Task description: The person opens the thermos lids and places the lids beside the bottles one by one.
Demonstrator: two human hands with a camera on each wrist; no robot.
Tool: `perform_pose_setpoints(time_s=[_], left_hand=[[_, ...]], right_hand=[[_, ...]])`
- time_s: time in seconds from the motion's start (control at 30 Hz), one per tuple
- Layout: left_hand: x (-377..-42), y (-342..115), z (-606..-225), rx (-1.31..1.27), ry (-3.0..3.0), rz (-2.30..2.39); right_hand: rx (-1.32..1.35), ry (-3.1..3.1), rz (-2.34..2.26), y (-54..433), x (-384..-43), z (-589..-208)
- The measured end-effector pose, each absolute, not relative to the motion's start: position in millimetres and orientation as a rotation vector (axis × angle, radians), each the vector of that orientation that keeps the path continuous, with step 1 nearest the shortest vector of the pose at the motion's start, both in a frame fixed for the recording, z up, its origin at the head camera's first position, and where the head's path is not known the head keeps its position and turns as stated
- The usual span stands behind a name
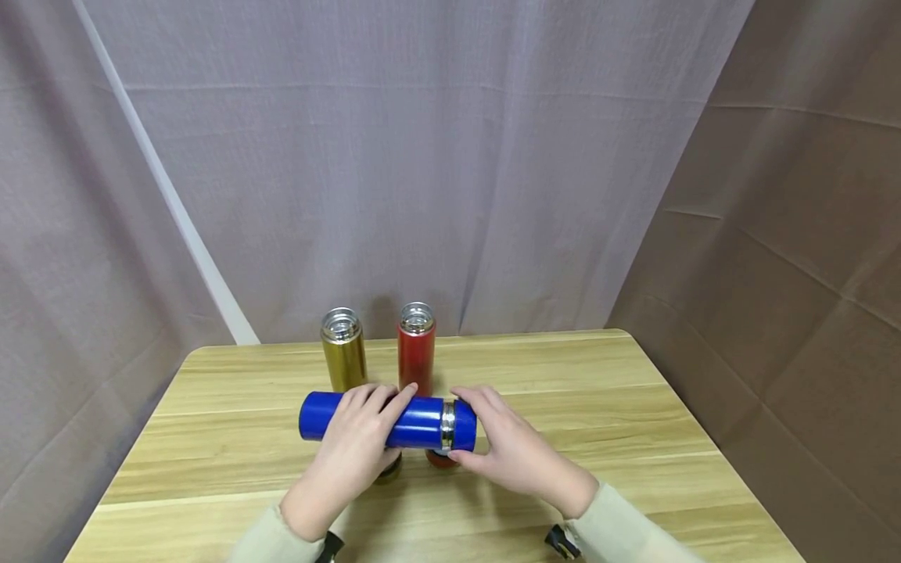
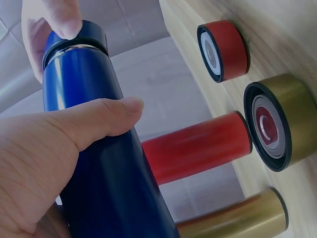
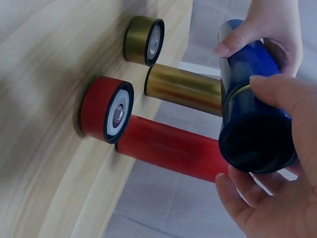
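A blue thermos flask [image 1: 421,423] lies sideways in the air above the table, its base to the left. My left hand [image 1: 357,439] grips it round the middle of the body, with the thumb along the side in the left wrist view. At the other end, my right hand [image 1: 519,447] holds the blue cap [image 1: 465,427] between thumb and fingers. A silver neck band [image 1: 447,424] shows between cap and body. Whether the threads still engage is hidden.
Behind the blue flask stand a gold flask [image 1: 343,360] and a red flask [image 1: 416,356], both uncapped and upright. In front of them on the wooden table [image 1: 633,438] lie a red cap [image 3: 96,109] and a gold cap [image 2: 303,119], undersides up. Grey curtains [image 1: 394,172] hang behind.
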State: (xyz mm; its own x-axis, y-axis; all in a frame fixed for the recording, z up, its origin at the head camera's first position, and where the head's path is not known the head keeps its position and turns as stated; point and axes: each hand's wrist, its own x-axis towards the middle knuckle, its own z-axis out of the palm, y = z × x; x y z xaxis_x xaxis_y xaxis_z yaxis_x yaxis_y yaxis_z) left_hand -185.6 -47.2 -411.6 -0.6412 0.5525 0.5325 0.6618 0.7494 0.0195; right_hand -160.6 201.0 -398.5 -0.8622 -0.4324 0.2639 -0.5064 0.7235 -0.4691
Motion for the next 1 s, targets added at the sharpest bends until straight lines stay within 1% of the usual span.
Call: perform_pose_setpoints(time_s=[0.13, 0.43, 0.63, 0.87, 1.0], left_hand=[[-187.0, -47.6, -410.2, -0.888, -2.444, -0.308], [-194.3, -43.7, -397.9, -0.782, -2.42, -0.46], [-200.8, -24.4, -381.8, -0.747, -2.437, -0.677], [-211.6, 3.3, -372.0, -0.757, -2.407, -0.847], [-217.6, 17.5, -368.7, -0.743, -2.394, -0.937]], right_hand=[[0.759, -2.735, 0.771, 202.1, -159.5, -399.7], [0.61, -2.738, 0.862, 214.6, -163.1, -411.6], [0.542, -2.695, 1.016, 229.2, -169.3, -428.2], [0.354, -2.666, 1.137, 245.9, -173.7, -448.0], [0.29, -2.704, 1.16, 253.3, -175.4, -457.8]])
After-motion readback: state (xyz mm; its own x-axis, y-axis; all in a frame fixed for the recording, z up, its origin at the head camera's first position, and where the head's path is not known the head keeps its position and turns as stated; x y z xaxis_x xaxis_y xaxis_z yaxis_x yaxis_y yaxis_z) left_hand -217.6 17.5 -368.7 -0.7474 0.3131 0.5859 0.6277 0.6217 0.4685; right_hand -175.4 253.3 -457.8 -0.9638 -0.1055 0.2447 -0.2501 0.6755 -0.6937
